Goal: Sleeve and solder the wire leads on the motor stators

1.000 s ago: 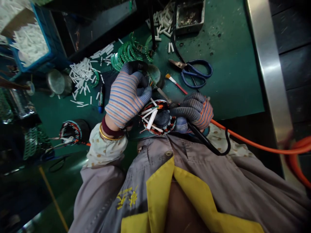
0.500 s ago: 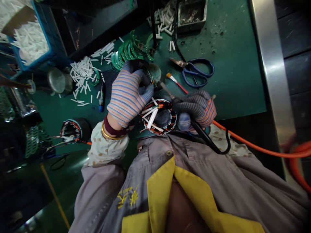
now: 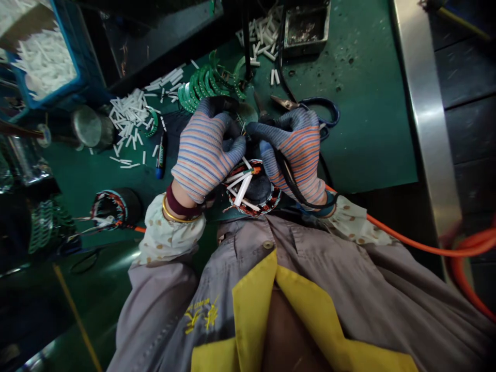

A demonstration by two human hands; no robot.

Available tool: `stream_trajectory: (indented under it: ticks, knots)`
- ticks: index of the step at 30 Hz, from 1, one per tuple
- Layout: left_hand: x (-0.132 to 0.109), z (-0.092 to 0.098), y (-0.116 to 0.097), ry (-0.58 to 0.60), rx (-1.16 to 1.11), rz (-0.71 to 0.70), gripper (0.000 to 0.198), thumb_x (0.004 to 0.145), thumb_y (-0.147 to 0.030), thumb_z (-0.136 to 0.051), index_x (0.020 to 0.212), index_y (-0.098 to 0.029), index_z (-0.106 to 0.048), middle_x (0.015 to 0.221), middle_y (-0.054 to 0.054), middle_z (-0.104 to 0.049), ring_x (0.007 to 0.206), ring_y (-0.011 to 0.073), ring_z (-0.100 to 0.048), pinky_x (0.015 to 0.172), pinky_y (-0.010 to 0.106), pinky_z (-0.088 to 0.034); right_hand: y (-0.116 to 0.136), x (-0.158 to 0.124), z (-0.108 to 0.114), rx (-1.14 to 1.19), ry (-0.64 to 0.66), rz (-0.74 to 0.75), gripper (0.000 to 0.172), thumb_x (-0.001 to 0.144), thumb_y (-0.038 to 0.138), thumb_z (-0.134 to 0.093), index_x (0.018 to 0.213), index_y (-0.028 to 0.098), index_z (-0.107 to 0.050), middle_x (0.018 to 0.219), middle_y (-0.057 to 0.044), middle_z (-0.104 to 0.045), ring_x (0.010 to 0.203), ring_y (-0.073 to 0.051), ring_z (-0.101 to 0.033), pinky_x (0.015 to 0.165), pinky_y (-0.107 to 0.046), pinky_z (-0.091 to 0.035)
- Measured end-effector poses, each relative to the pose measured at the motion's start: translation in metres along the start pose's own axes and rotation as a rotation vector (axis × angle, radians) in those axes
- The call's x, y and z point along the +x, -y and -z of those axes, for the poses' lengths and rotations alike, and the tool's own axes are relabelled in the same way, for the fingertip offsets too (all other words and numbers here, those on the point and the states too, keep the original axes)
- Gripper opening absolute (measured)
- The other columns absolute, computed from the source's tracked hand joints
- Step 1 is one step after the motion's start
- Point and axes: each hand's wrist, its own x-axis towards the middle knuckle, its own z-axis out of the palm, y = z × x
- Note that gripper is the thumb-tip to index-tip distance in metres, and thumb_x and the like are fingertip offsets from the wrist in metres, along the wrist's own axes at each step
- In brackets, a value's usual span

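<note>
A round motor stator (image 3: 253, 190) with copper windings and white sleeved leads lies at the near edge of the green bench. My left hand (image 3: 203, 152), in a striped glove, is closed and pinches the thin wire ends just above the stator. My right hand (image 3: 296, 150), also gloved, is wrapped round a soldering iron whose black cord (image 3: 294, 188) loops back over my wrist. The iron's tip points left toward the wire ends between the two hands and is mostly hidden by my fingers.
Blue-handled scissors (image 3: 329, 111) lie behind my right hand. White sleeve pieces (image 3: 129, 121), green rings (image 3: 199, 85), a blue pen (image 3: 160, 155) and a metal tray (image 3: 306, 26) lie farther back. A second stator (image 3: 110, 206) sits at left. An orange hose (image 3: 418, 245) runs off right.
My right hand has swung up and left with the iron, from beside the stator to right against my left hand's fingertips. The left hand has stayed put.
</note>
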Motion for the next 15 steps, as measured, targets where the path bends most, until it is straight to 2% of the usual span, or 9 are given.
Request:
stream_trajectory:
  ticks: [4,8,12,15]
  knots:
    - [-0.002,0.003,-0.002,-0.026,0.025,-0.039,0.019,0.106,-0.038,-0.092,0.101,-0.029,-0.075,0.129,0.013,-0.081,0.122,0.0402,-0.076,0.109,0.059,-0.069,0.003,0.003,0.004,-0.013,0.002,0.021,0.035,0.119,0.034,-0.065,0.138,0.034,-0.094,0.123,-0.013,-0.081,0.116,-0.034,-0.077,0.101,-0.059,-0.072]
    - [-0.003,0.009,-0.007,-0.015,0.063,-0.053,0.012,0.107,-0.035,-0.088,0.103,-0.03,-0.078,0.127,0.015,-0.08,0.119,0.0428,-0.081,0.104,0.062,-0.071,0.002,0.003,0.002,0.052,-0.005,-0.05,0.034,0.117,0.032,-0.07,0.143,0.034,-0.092,0.124,-0.013,-0.079,0.119,-0.036,-0.076,0.104,-0.061,-0.071]
    - [-0.003,0.007,-0.003,-0.022,-0.003,-0.07,0.012,0.109,-0.038,-0.085,0.104,-0.031,-0.077,0.131,0.016,-0.08,0.12,0.0443,-0.08,0.106,0.066,-0.071,0.0,0.002,-0.005,0.161,0.008,-0.073,0.036,0.119,0.038,-0.065,0.142,0.031,-0.092,0.13,-0.016,-0.076,0.124,-0.041,-0.073,0.11,-0.068,-0.066]
    - [-0.003,0.001,0.004,-0.055,-0.083,-0.062,0.017,0.115,-0.045,-0.082,0.108,-0.03,-0.077,0.13,0.014,-0.081,0.123,0.0425,-0.079,0.113,0.064,-0.07,-0.006,-0.005,-0.009,0.18,-0.021,-0.105,0.042,0.123,0.05,-0.056,0.14,0.035,-0.092,0.129,-0.015,-0.076,0.124,-0.04,-0.072,0.11,-0.065,-0.064]
